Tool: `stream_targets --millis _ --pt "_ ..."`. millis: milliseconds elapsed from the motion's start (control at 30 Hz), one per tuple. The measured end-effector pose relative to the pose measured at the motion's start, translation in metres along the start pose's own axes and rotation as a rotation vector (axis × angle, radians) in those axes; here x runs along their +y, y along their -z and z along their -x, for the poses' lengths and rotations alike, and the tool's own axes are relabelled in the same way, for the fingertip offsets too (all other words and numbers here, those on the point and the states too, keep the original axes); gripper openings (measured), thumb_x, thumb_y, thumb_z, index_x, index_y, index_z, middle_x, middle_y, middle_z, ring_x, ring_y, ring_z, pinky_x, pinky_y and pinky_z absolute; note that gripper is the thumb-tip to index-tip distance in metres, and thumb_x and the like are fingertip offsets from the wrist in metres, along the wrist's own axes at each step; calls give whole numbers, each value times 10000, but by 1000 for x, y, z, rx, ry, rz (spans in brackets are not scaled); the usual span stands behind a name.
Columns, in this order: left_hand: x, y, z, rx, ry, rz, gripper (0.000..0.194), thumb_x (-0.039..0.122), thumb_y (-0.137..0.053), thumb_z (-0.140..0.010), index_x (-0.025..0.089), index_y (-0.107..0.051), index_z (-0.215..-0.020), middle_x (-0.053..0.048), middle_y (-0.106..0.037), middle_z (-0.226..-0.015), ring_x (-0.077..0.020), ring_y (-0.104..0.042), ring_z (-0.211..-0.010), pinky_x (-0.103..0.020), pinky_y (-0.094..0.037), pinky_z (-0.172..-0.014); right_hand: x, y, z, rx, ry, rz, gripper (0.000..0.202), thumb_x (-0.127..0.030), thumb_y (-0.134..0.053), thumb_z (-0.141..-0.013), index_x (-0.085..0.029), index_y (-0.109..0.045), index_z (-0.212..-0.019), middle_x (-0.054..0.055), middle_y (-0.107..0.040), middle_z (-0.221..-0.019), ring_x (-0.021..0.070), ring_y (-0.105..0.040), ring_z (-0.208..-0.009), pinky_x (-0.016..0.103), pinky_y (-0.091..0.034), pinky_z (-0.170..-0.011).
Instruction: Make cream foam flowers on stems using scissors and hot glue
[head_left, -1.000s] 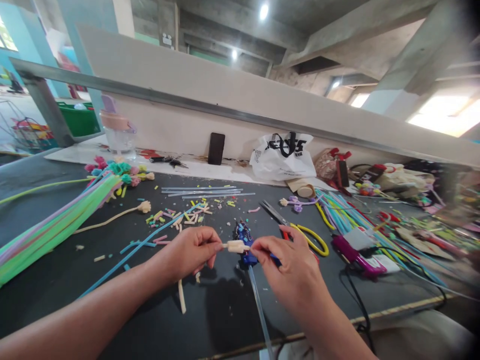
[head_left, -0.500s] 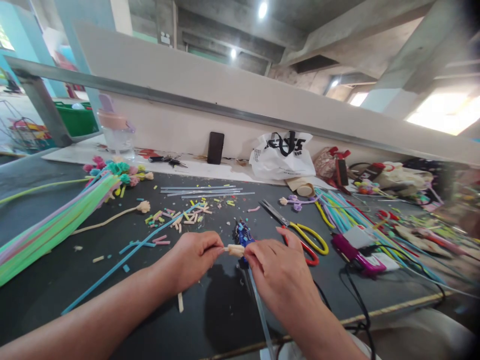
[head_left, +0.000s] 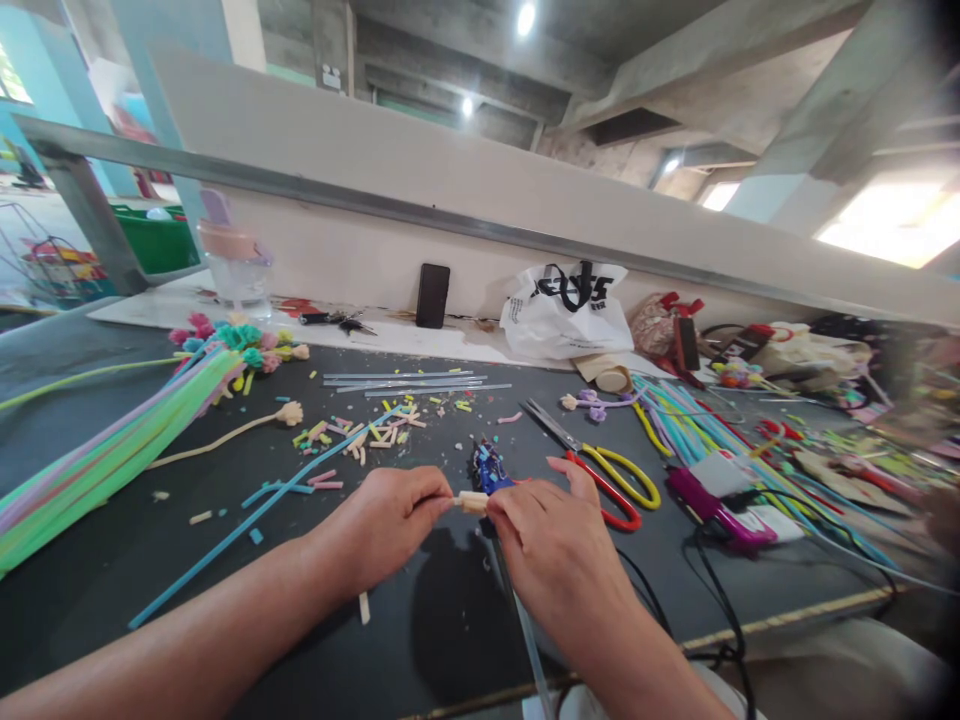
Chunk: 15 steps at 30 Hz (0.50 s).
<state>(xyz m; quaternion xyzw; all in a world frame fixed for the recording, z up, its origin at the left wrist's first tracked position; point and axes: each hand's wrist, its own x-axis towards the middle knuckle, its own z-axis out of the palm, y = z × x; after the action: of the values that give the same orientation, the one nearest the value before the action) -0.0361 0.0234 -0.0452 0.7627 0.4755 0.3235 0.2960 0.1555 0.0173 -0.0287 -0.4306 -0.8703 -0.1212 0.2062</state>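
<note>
My left hand [head_left: 401, 520] is closed in a pinch on the thin left end of a small cream pipe-cleaner piece [head_left: 472, 502]. At its other end, the fingertips of my right hand [head_left: 555, 535] pinch the same piece. Just behind the fingers lies a blue glue gun [head_left: 491, 468], its lower part hidden by my right hand. A clear glue stick [head_left: 531, 640] runs from under that hand toward the table's front edge. Right of it rest scissors with yellow handles [head_left: 622, 475] and a red-handled tool [head_left: 611, 495], partly covered.
Short cut pipe-cleaner bits [head_left: 382, 432] are scattered behind my left hand, near a long blue pipe cleaner [head_left: 225, 545]. Bundled pipe-cleaner flowers [head_left: 150, 430] lie at left, clear glue sticks [head_left: 412, 382] farther back. A purple glue gun [head_left: 720, 515] with a black cord lies at right.
Both hands stay pinched on the cream piece, with only slight finger movement. The view has shifted very slightly.
</note>
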Motion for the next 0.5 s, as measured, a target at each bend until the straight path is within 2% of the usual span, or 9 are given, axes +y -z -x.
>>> stream_targets --millis 333,500 --pt "0 1 0 -29 -27 27 211 244 -451 -833 192 -632 -739 34 -530 -586 -102 -473 -552 -184 -326 -535 1 -3 0 -2 30 -19 264 -74 -398 -843 -186 -600 -714 4 -596 -616 158 -539 -636 434 -216 -959" --pt "1 2 -2 -21 9 70 208 254 -469 -817 188 -644 -727 39 -516 -550 -102 -466 -535 -184 -329 -522 0 -5 0 13 32 -28 263 -72 -397 -840 -187 -587 -700 -1 -597 -616 159 -541 -631 430 -223 -949"
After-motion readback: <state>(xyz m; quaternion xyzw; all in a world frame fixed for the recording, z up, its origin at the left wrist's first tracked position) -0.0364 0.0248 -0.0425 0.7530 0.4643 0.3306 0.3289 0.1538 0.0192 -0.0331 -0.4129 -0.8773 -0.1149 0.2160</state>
